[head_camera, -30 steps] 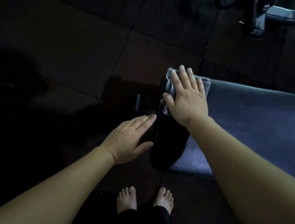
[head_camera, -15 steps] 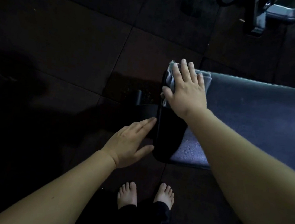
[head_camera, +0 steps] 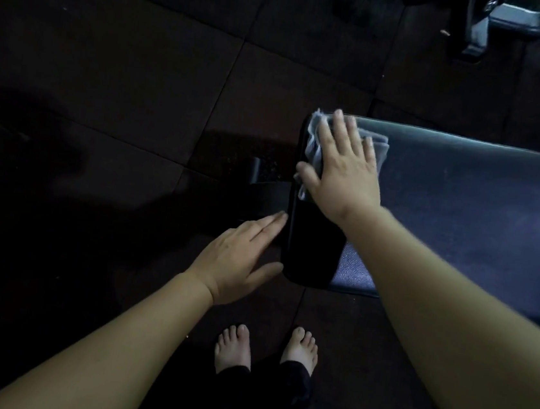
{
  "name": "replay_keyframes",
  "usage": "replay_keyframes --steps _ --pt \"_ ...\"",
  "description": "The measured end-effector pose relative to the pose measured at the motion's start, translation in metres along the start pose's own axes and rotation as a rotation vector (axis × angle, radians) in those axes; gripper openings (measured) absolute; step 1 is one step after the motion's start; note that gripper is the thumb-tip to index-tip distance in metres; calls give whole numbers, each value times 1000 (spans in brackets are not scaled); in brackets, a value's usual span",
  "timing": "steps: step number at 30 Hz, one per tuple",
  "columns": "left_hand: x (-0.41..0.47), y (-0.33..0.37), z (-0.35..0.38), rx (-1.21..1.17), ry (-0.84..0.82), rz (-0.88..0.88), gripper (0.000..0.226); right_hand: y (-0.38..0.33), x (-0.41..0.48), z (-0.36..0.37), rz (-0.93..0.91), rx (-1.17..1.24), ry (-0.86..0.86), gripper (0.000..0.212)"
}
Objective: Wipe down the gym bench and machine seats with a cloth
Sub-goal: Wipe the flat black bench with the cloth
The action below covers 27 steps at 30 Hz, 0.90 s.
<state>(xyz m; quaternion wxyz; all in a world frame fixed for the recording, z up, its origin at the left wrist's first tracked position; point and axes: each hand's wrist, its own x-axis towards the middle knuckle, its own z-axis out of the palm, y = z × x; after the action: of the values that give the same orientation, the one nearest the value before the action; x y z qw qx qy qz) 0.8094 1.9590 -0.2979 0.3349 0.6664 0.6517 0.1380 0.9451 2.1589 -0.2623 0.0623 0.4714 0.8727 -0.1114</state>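
Hardly shifted this past second, right grip [head_camera: 342,175] presses flat on cloth [head_camera: 313,138] at far corner of bench [head_camera: 481,201], left grip [head_camera: 239,258] released; most wiping seemingly remains.

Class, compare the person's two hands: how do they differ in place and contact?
The right hand presses a pale cloth flat on the bench pad; the left hand holds no cloth. The right hand lies on the pad's far corner, the left hand off it, beside its end. Both have straight fingers.
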Motion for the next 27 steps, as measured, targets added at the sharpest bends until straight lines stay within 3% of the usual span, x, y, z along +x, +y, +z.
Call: replay_keyframes --steps 5,9,15,21,27 --pt "-2 5 0 11 -4 -24 80 -18 -118 21 -166 -15 -25 82" --pt "-1 7 -1 13 2 -21 79 8 -107 18 -274 16 -56 80" --pt "-3 12 -2 7 15 -30 76 22 -4 5 133 58 28 78" --pt "-7 17 -3 20 19 -57 76 0 -101 19 -192 82 -42 84" --pt "-5 32 -27 113 -35 -155 73 3 -97 18 -167 317 -10 51"
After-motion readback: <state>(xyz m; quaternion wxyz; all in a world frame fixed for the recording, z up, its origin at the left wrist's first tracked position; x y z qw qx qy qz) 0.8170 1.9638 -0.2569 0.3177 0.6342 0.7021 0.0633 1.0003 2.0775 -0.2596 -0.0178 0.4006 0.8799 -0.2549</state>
